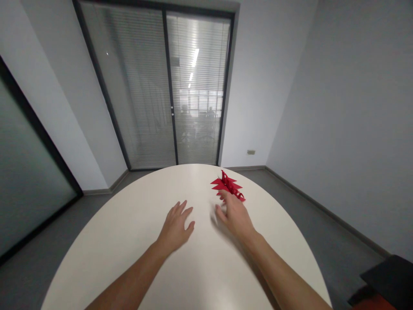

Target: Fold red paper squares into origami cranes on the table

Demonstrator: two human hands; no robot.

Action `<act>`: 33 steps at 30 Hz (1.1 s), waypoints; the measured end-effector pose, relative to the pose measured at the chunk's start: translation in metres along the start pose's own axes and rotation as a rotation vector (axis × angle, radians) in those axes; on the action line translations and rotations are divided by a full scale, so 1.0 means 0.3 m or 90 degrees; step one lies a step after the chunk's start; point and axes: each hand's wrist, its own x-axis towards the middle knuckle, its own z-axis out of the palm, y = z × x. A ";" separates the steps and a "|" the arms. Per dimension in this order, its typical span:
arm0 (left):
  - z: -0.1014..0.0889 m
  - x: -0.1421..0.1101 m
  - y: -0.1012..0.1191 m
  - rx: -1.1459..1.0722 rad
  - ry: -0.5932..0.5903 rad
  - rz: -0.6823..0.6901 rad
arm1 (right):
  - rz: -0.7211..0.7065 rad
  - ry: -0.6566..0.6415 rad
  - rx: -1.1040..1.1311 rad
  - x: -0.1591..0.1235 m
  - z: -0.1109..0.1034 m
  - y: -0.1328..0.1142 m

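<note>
A red cut-paper piece (227, 186) with spiky edges lies on the white round table (135, 215), toward its far right. My right hand (235, 215) reaches to it with fingers spread, and the fingertips touch its near edge. My left hand (176, 227) rests flat on the table, palm down, fingers apart, holding nothing. About a hand's width of bare table separates the two hands.
Beyond the table stands a glass sliding door (171, 86) with blinds. A glass partition (22, 181) runs along the left, a grey wall on the right. A dark object (387, 282) sits on the floor at the lower right.
</note>
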 end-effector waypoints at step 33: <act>-0.025 0.015 0.020 -0.023 -0.097 -0.047 | -0.023 -0.027 0.024 0.047 0.019 0.038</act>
